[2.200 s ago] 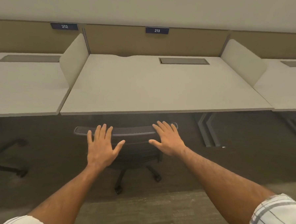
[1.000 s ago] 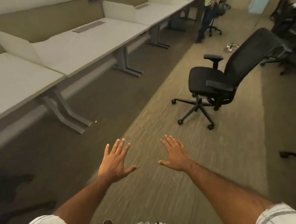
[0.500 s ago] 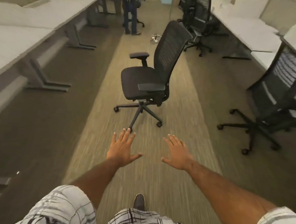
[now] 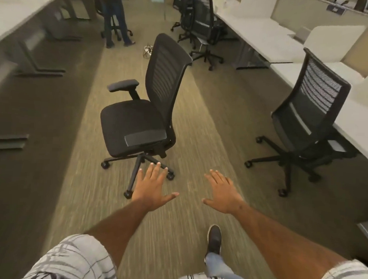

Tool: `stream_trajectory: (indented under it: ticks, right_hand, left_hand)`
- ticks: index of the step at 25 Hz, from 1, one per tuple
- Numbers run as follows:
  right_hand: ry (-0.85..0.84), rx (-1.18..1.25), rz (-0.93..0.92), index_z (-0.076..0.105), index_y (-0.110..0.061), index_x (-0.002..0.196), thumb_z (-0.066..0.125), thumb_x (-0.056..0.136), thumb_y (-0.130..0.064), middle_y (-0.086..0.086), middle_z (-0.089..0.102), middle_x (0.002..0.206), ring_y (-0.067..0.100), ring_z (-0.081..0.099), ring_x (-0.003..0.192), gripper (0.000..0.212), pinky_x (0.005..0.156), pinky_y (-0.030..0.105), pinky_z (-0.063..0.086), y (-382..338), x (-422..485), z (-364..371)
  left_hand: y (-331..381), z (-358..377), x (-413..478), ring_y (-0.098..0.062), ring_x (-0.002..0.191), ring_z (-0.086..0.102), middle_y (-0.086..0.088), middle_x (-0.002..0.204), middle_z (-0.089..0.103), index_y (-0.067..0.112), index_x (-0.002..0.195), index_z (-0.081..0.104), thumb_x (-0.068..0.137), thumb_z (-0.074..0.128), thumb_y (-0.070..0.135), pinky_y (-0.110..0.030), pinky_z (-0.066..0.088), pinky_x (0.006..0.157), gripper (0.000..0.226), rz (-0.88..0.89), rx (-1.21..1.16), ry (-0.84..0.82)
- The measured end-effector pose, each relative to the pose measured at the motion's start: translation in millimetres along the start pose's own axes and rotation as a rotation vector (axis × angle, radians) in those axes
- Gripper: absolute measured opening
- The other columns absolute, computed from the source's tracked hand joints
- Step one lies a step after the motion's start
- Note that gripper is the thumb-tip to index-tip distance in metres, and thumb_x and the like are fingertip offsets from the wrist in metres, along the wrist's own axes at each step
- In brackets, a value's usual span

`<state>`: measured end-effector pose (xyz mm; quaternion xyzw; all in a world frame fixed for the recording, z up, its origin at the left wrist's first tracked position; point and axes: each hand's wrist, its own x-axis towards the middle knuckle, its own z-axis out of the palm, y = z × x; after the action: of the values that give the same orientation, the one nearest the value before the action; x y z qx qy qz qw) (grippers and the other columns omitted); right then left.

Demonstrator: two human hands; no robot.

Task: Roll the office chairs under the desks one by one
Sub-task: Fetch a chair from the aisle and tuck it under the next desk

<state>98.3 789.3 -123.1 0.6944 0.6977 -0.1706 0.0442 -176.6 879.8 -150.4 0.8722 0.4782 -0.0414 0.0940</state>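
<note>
A black mesh-back office chair (image 4: pixel 137 119) stands free in the middle of the aisle, its seat facing left and its backrest to the right. My left hand (image 4: pixel 153 186) hovers palm down, fingers spread, in front of the chair's wheeled base without touching it. My right hand (image 4: pixel 222 194) is held out beside it, also spread and holding nothing. A second black chair (image 4: pixel 308 116) stands at the right, partly pulled out from the right row of white desks (image 4: pixel 354 127). The left row of desks (image 4: pixel 12 17) runs along the left edge.
A person (image 4: pixel 113 14) stands by another chair farther down the aisle on the left. More black chairs (image 4: pixel 197 22) cluster near the far right desks. A small object (image 4: pixel 148 50) lies on the carpet behind the middle chair. Desk legs (image 4: pixel 33 65) stick out at left.
I have turned away from the desk with the tucked-in chair and walked down the aisle. The free chair in the aisle is now much closer. Both hands stay spread and hold nothing.
</note>
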Motion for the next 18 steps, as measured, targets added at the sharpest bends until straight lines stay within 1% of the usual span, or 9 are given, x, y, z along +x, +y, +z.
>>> stream_trajectory:
  ticks: [4, 6, 8, 11, 13, 15, 18]
  right_hand:
    - [0.0, -0.023, -0.061, 0.01, -0.016, 0.163, 0.058, 0.095, -0.057, 0.007, 0.003, 0.171, 0.025, 0.0, 0.157, 0.092, 0.127, 0.049, 0.008, 59, 94, -38]
    - [-0.028, -0.041, -0.103, 0.01, -0.017, 0.163, 0.057, 0.096, -0.059, 0.007, 0.003, 0.171, 0.025, 0.0, 0.158, 0.092, 0.127, 0.049, 0.008, 90, 140, -64]
    - [-0.021, -0.09, -0.179, 0.011, -0.017, 0.163, 0.055, 0.096, -0.06, 0.007, 0.004, 0.172, 0.025, -0.001, 0.158, 0.091, 0.127, 0.049, 0.007, 119, 182, -96]
    - [0.024, -0.133, -0.259, 0.013, -0.017, 0.163, 0.055, 0.096, -0.061, 0.006, 0.007, 0.171, 0.024, 0.002, 0.157, 0.09, 0.127, 0.047, 0.009, 157, 247, -147]
    - [0.066, -0.114, -0.29, 0.016, -0.017, 0.162, 0.054, 0.096, -0.061, 0.006, 0.01, 0.171, 0.023, 0.004, 0.157, 0.089, 0.126, 0.047, 0.011, 174, 289, -175]
    - [0.102, -0.11, -0.316, 0.018, -0.017, 0.162, 0.053, 0.096, -0.062, 0.006, 0.013, 0.17, 0.023, 0.006, 0.157, 0.087, 0.126, 0.047, 0.012, 186, 337, -206]
    - [0.167, -0.071, -0.358, 0.024, -0.015, 0.16, 0.05, 0.098, -0.061, 0.007, 0.018, 0.169, 0.024, 0.01, 0.156, 0.081, 0.125, 0.047, 0.013, 191, 409, -246]
  left_hand:
    - [22, -11, 103, -0.03, 0.157, -0.011, -0.005, 0.172, -0.005, 0.026, 0.163, 0.003, 0.074, 0.01, 0.099, -0.06, -0.002, 0.123, 0.115, -0.109, -0.036, 0.011]
    - [35, -25, 153, -0.028, 0.157, -0.011, -0.004, 0.172, -0.005, 0.026, 0.163, 0.004, 0.07, 0.005, 0.1, -0.061, -0.002, 0.123, 0.119, -0.172, -0.069, 0.017]
    - [45, -44, 195, -0.027, 0.157, -0.011, -0.004, 0.172, -0.005, 0.026, 0.163, 0.004, 0.067, 0.0, 0.1, -0.061, -0.002, 0.123, 0.122, -0.252, -0.095, 0.061]
    - [53, -75, 256, -0.028, 0.157, -0.012, -0.004, 0.172, -0.006, 0.026, 0.164, 0.003, 0.069, 0.004, 0.099, -0.062, 0.0, 0.125, 0.119, -0.331, -0.134, 0.068]
    - [55, -95, 292, -0.028, 0.157, -0.013, -0.004, 0.172, -0.006, 0.027, 0.163, 0.001, 0.068, 0.004, 0.1, -0.062, 0.0, 0.125, 0.12, -0.362, -0.154, 0.083]
    - [48, -119, 335, -0.027, 0.157, -0.013, -0.004, 0.172, -0.006, 0.026, 0.163, 0.001, 0.065, -0.001, 0.101, -0.063, -0.001, 0.125, 0.124, -0.387, -0.173, 0.132]
    - [25, -153, 397, -0.027, 0.157, -0.014, -0.004, 0.172, -0.006, 0.026, 0.163, 0.003, 0.067, 0.0, 0.101, -0.063, -0.001, 0.124, 0.122, -0.418, -0.219, 0.206]
